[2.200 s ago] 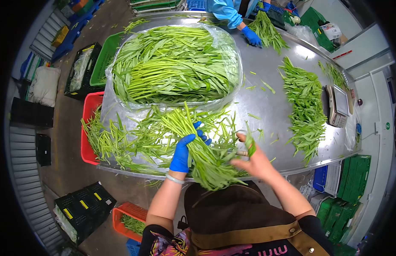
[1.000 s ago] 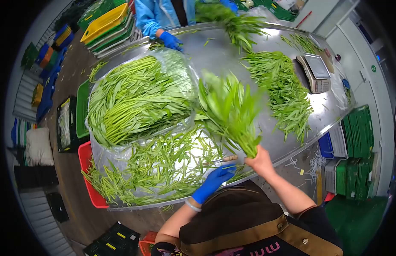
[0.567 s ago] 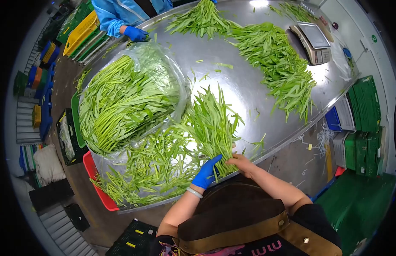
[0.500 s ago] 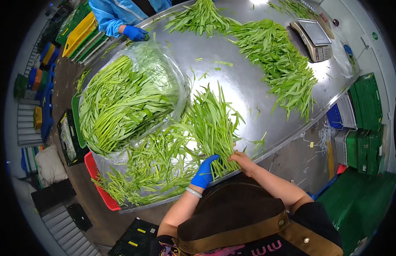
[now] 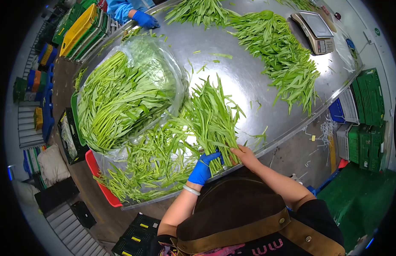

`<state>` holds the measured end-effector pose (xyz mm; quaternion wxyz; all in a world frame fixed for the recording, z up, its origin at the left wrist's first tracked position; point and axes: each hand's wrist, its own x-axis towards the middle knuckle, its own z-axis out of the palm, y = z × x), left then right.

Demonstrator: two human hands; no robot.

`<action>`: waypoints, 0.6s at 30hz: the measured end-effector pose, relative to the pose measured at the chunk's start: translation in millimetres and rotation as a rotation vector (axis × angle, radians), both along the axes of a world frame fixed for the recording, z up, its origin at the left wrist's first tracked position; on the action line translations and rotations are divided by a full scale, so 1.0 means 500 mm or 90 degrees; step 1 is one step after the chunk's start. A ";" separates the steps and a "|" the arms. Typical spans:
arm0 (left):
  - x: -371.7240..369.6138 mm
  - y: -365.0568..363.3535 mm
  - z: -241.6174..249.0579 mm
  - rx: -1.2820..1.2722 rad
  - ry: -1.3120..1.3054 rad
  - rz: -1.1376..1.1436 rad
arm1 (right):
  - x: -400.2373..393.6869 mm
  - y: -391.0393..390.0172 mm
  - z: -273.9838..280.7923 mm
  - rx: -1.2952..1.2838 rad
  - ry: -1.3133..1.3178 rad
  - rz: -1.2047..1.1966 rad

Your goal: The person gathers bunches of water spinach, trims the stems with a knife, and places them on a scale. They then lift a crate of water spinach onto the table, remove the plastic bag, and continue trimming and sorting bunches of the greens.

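A bunch of water spinach [image 5: 213, 115] lies at the near edge of the metal table [image 5: 257, 81], its leaves pointing away from me and its stem ends towards me. My left hand [image 5: 203, 168], in a blue glove, is wrapped round the stems from the left. From the right, my bare right hand [image 5: 245, 156] grips the same stems, fingers partly hidden by them. Loose cut stems and leaves [image 5: 153, 170] are strewn to the left of my hands. Beyond them sits a large open clear plastic bag [image 5: 174, 72] full of water spinach [image 5: 117, 102].
More bunches [image 5: 277, 55] are laid in a row across the table, near a weighing scale [image 5: 315, 34]. A co-worker's blue-gloved hand [image 5: 145, 19] rests at the far edge. A red crate [image 5: 100, 179] is at the left; green crates [image 5: 368, 98] are stacked at right.
My hands and the bunch have shifted slightly, staying together at the stems. The co-worker's hand has moved away from the plastic bag. The whole view has tilted a little.
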<state>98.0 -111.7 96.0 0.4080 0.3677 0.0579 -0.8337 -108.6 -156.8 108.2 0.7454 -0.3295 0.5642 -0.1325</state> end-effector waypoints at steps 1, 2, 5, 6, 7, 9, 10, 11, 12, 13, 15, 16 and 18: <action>-0.003 0.001 -0.001 0.004 -0.003 -0.005 | -0.003 0.004 -0.008 0.010 0.005 0.009; -0.009 -0.001 -0.001 0.008 -0.006 -0.009 | -0.004 0.009 -0.024 0.019 0.010 0.017; -0.033 -0.008 0.002 -0.023 -0.049 -0.012 | 0.001 0.001 -0.026 -0.217 0.176 0.204; -0.038 -0.008 -0.001 -0.052 -0.087 -0.023 | 0.005 -0.007 -0.015 -0.338 0.256 0.293; -0.040 -0.007 -0.004 -0.080 -0.125 -0.033 | 0.003 -0.015 -0.001 -0.308 0.243 0.277; -0.033 -0.001 -0.015 -0.056 -0.098 -0.004 | -0.004 -0.034 0.031 -0.250 0.216 0.241; -0.028 0.002 -0.020 -0.045 -0.084 0.011 | -0.011 -0.038 0.033 -0.205 0.195 0.196; -0.025 0.004 -0.024 -0.030 -0.052 0.008 | -0.012 -0.041 0.043 -0.135 0.107 0.104; -0.023 0.004 -0.022 -0.015 -0.020 0.006 | -0.012 -0.044 0.060 -0.066 0.019 0.014; -0.022 0.003 -0.020 -0.001 0.011 0.005 | -0.012 -0.046 0.070 0.003 -0.069 -0.076; -0.043 -0.007 0.003 0.005 -0.013 0.043 | -0.011 -0.044 0.063 -0.012 -0.060 -0.014; -0.054 -0.012 0.013 0.008 -0.025 0.062 | -0.011 -0.042 0.059 -0.020 -0.055 0.017; -0.063 -0.011 -0.008 0.004 -0.055 0.034 | -0.011 -0.038 0.056 0.035 -0.042 -0.039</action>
